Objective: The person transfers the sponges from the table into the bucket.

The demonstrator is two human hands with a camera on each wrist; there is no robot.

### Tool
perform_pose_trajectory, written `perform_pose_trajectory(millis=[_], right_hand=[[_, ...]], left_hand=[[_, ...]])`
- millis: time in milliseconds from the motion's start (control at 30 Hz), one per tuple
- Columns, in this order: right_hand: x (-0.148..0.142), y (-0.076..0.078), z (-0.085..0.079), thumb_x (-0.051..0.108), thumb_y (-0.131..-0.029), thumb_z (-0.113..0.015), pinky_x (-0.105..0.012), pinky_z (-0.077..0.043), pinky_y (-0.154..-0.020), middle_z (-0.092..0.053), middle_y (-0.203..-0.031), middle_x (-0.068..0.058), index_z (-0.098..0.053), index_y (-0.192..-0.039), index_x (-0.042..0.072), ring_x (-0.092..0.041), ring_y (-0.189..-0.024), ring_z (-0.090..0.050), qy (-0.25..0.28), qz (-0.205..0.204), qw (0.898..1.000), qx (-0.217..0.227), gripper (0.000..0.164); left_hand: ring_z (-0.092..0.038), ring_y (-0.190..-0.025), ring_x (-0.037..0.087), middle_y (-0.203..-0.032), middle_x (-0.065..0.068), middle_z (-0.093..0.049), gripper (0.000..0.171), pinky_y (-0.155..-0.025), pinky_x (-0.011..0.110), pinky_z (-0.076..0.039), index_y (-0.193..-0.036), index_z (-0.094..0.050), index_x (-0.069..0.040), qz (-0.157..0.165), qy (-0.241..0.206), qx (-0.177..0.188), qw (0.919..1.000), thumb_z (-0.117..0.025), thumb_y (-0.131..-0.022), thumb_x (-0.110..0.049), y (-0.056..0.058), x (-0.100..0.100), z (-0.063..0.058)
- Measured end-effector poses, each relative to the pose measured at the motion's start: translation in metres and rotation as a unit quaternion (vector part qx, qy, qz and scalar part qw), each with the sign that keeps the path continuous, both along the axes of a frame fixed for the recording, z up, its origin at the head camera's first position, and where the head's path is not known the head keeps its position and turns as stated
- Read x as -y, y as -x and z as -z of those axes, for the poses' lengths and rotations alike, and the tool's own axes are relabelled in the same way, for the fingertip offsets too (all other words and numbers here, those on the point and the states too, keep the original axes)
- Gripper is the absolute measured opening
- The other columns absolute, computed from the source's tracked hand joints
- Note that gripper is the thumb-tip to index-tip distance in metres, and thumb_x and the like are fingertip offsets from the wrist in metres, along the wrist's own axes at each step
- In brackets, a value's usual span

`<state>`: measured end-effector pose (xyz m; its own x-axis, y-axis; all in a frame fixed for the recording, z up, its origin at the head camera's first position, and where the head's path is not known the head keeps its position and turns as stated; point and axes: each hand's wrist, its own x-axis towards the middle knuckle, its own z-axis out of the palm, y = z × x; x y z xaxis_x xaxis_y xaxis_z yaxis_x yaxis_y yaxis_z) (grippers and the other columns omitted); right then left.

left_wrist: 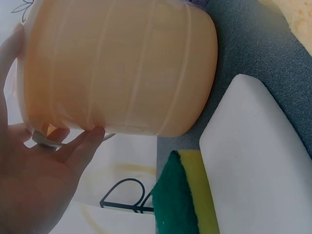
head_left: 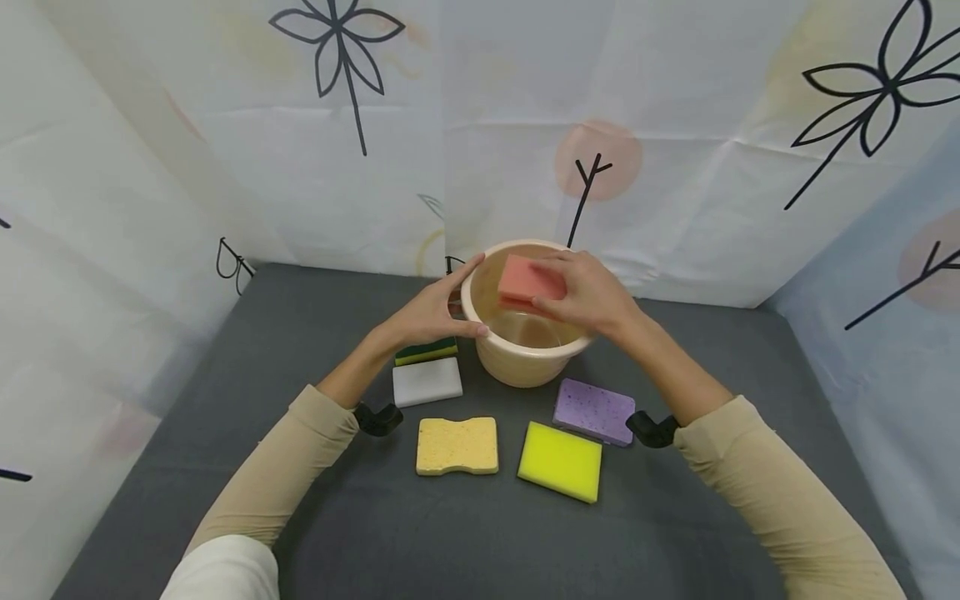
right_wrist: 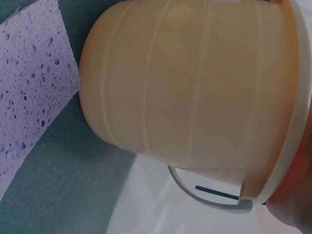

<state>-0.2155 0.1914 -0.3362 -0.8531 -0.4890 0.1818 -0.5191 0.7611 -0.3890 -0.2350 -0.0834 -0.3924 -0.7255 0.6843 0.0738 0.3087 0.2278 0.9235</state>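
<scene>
A cream plastic bucket (head_left: 517, 367) stands upright at the back of the dark table. My left hand (head_left: 429, 315) grips its left side at the rim; in the left wrist view, fingertips press the bucket's wall (left_wrist: 126, 63) near the wire handle (left_wrist: 45, 141). My right hand (head_left: 592, 292) holds a coral-pink sponge (head_left: 525, 279) within the bucket's mouth, thumb on the near side. Whether the sponge touches the inner wall cannot be made out. From the right wrist, the bucket's rim hides most of that hand and sponge.
Around the bucket lie a white sponge (head_left: 427, 382), a green-and-yellow scrub sponge (head_left: 426, 352) partly behind the left hand, a pale yellow notched sponge (head_left: 457, 447), a bright yellow sponge (head_left: 560, 461) and a purple sponge (head_left: 595, 410). A patterned cloth (head_left: 510, 192) hangs behind the table.
</scene>
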Motion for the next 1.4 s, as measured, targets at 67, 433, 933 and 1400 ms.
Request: perform_pose_trajectory(millis=[67, 433, 933, 1400], right_hand=[[0.002, 0.001, 0.001, 0.024, -0.086, -0.074, -0.046, -0.046, -0.091, -0.062, -0.129, -0.017, -0.063, -0.132, 0.002, -0.032, -0.106, -0.058, 0.003, 0.004, 1.0, -0.003, 0.053], [0.004, -0.001, 0.006, 0.019, -0.084, -0.078, -0.051, -0.039, -0.108, -0.061, -0.13, -0.018, -0.063, -0.128, -0.001, -0.037, -0.125, -0.052, 0.027, 0.01, 1.0, -0.007, 0.051], [-0.017, -0.014, -0.004, 0.011, -0.087, -0.077, -0.051, -0.043, -0.103, -0.063, -0.125, -0.015, -0.067, -0.124, 0.003, -0.033, -0.119, -0.057, 0.107, 0.023, 0.993, -0.033, 0.039], [-0.05, -0.038, -0.008, 0.013, -0.089, -0.076, -0.056, -0.044, -0.101, -0.059, -0.133, -0.014, -0.065, -0.129, 0.005, -0.034, -0.126, -0.052, 0.115, 0.076, 0.99, 0.005, 0.042]], left_hand=[[-0.046, -0.137, 0.032, -0.162, 0.011, -0.02, 0.117, -0.102, 0.041, -0.048, -0.161, -0.007, -0.031, -0.001, 0.001, -0.002, 1.0, -0.078, -0.073, -0.062, 0.001, 0.0, 0.0], [-0.047, -0.135, 0.035, -0.161, 0.012, -0.022, 0.123, -0.099, 0.04, -0.05, -0.161, -0.007, -0.03, -0.006, 0.012, -0.003, 0.9999, -0.076, -0.068, -0.071, -0.001, -0.001, 0.0], [-0.052, -0.131, 0.034, -0.159, 0.012, -0.025, 0.098, -0.095, 0.039, -0.053, -0.161, -0.009, -0.03, -0.023, 0.016, 0.014, 0.9995, -0.073, -0.087, -0.035, -0.001, -0.004, -0.002], [-0.045, -0.136, 0.032, -0.163, 0.006, -0.017, 0.095, -0.1, 0.039, -0.05, -0.161, -0.012, -0.028, -0.02, 0.028, 0.006, 0.9994, -0.073, -0.088, -0.034, -0.001, -0.005, -0.006]])
